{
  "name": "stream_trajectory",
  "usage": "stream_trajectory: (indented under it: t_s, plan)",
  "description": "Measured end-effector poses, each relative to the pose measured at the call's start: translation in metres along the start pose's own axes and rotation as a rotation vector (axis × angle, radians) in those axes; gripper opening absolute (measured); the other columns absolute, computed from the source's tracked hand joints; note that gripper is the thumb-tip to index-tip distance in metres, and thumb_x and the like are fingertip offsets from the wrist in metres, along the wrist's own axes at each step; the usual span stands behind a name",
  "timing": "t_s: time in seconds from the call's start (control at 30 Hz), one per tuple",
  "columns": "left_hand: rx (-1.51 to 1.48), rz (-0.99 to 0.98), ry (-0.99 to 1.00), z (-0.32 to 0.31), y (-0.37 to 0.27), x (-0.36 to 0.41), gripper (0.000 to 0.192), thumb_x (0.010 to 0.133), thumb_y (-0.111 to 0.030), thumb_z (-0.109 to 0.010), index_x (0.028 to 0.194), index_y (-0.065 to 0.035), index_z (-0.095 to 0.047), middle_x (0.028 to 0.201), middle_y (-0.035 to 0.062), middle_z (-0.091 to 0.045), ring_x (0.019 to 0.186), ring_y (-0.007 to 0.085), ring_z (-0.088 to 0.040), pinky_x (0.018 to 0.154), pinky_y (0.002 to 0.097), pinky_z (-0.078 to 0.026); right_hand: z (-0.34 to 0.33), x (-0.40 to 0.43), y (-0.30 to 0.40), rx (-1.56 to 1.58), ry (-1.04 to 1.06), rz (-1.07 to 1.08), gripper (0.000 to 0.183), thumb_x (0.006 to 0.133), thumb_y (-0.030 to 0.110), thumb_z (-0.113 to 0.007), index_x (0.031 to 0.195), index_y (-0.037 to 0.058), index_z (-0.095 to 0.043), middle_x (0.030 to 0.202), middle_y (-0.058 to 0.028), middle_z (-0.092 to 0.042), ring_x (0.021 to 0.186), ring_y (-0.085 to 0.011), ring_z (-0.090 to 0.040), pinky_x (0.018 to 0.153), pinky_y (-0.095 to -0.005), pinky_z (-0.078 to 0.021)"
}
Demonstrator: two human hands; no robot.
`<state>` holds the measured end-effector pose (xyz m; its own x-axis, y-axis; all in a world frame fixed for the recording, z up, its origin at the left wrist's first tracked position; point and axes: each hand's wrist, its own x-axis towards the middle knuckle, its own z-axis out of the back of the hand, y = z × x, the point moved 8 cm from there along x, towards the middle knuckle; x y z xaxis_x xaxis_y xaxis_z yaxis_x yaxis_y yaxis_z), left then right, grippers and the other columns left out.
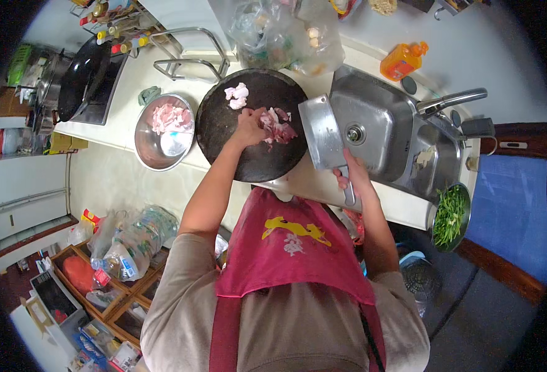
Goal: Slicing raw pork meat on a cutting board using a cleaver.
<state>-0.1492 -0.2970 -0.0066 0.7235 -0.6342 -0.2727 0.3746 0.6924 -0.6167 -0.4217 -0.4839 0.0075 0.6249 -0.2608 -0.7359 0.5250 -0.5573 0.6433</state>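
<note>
My left hand (251, 128) rests at the left side of a heap of cut raw meat (278, 126). Whether its fingers grip any piece is hidden. The meat lies on a round, dark chopping block (220, 144), with a few pale pieces of fat or skin (237, 95) farther back. In my right hand (357, 174) is the handle of a metal cleaver (321, 132). Its broad blade is held off the block's right edge, beside the sink. To the block's left, a steel bowl (164, 163) contains pale pink raw meat slices (170, 118).
A steel double sink (380, 107) with a faucet (452, 100) lies right, an orange soap bottle (401, 60) behind it. Green vegetables (450, 218) fill a bowl at the counter's right end. Plastic bags (287, 42) and a metal rack (190, 53) stand behind the block; a wok (85, 76) is far left.
</note>
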Motion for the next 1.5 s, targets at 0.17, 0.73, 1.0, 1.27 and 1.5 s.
stream_trajectory:
  t_s: [0.17,0.73,1.0,1.27,1.5]
  plan:
    - [0.277,0.113,0.072,0.007,-0.025,-0.025,0.113,0.047,-0.044,-0.088,0.146,-0.0191,-0.039,0.135,0.0224,-0.039,0.126,0.0423,-0.04,0.106,0.044,-0.039,0.001,0.048,-0.041,0.08,0.149,-0.117,0.042,0.099,0.051,-0.045,0.101,0.0101,-0.053,0.065,-0.0046,-0.052,0.04,-0.0097,-0.034,0.037,-0.0257,-0.0293]
    - [-0.511,-0.112,-0.43,0.137,0.025,-0.111,0.098,0.05,0.0,-0.09,0.135,-0.0058,-0.041,0.114,0.0068,-0.057,0.103,0.0201,-0.06,0.089,0.0314,-0.051,-0.213,0.001,0.008,-0.294,0.39,0.05,0.045,0.099,0.05,-0.044,0.087,0.008,-0.056,0.061,-0.0018,-0.051,0.041,-0.0072,-0.04,0.036,-0.026,-0.0329]
    - [-0.735,0.009,-0.556,0.216,0.244,-0.109,0.075,0.056,0.002,-0.083,0.125,-0.005,-0.054,0.112,0.0123,-0.062,0.103,0.0255,-0.061,0.094,0.0357,-0.048,-0.416,0.007,0.057,-0.934,0.319,0.721,0.041,0.1,0.034,-0.044,0.091,-0.0016,-0.062,0.083,-0.0295,-0.062,0.083,-0.0465,-0.059,0.067,-0.0477,-0.0488]
    - [0.106,-0.061,-0.288,0.149,0.227,-0.091,0.045,0.071,0.0,-0.067,0.115,-0.006,-0.061,0.118,0.0155,-0.061,0.113,0.0349,-0.054,0.097,0.0421,-0.046,-0.398,0.017,0.054,-0.792,0.186,0.477,0.048,0.1,0.041,-0.049,0.081,-0.0002,-0.063,0.061,-0.0037,-0.057,0.047,-0.0105,-0.05,0.043,-0.0288,-0.0387]
    - [0.6,-0.38,-0.204,0.142,0.212,-0.058,0.03,0.069,-0.015,-0.068,0.097,-0.007,-0.066,0.105,0.0088,-0.064,0.098,0.0295,-0.06,0.088,0.0385,-0.049,-0.316,-0.013,0.02,-0.566,0.025,0.266,0.044,0.102,0.039,-0.047,0.084,0.0008,-0.061,0.06,-0.003,-0.056,0.044,-0.0086,-0.046,0.04,-0.0264,-0.0352]
